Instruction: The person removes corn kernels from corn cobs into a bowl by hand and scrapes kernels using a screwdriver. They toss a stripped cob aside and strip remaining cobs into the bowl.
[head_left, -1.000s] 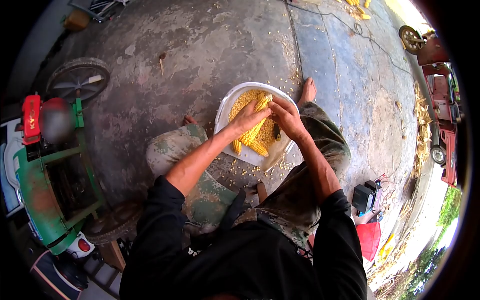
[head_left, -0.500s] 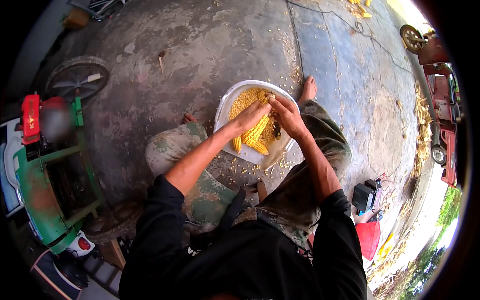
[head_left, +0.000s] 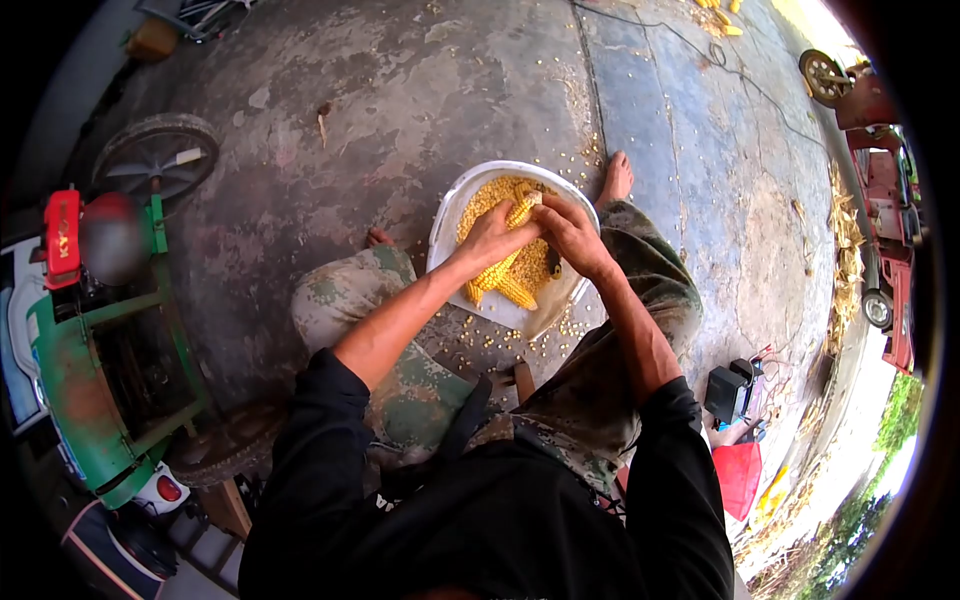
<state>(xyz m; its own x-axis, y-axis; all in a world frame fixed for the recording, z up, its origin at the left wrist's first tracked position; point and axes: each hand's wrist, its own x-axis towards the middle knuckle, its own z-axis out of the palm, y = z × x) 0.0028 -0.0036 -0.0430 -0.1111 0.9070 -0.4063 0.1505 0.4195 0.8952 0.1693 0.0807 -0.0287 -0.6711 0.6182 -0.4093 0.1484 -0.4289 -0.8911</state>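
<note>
An ear of corn [head_left: 519, 212] is held over a white basin [head_left: 441, 222] between my knees. My left hand [head_left: 490, 238] is closed round its lower part, fingers partly hidden. My right hand [head_left: 572, 236] pinches near its pale end, the fingertips close to those of my left hand. Loose corn kernels [head_left: 483, 203] cover the basin's bottom. More ears of corn [head_left: 516, 291] lie in the basin beneath my hands.
Kernels are scattered on the concrete around the basin. A green wheeled machine frame [head_left: 95, 390] stands at the left. At the right are a black box [head_left: 727, 396], a red cloth-like item [head_left: 738, 480] and a red vehicle [head_left: 890, 215]. A cable [head_left: 745, 72] crosses the floor.
The ear between my hands has tilted and shows more of its length. My left hand has shifted slightly left and down; my right fingers have moved a little along the ear's end.
</note>
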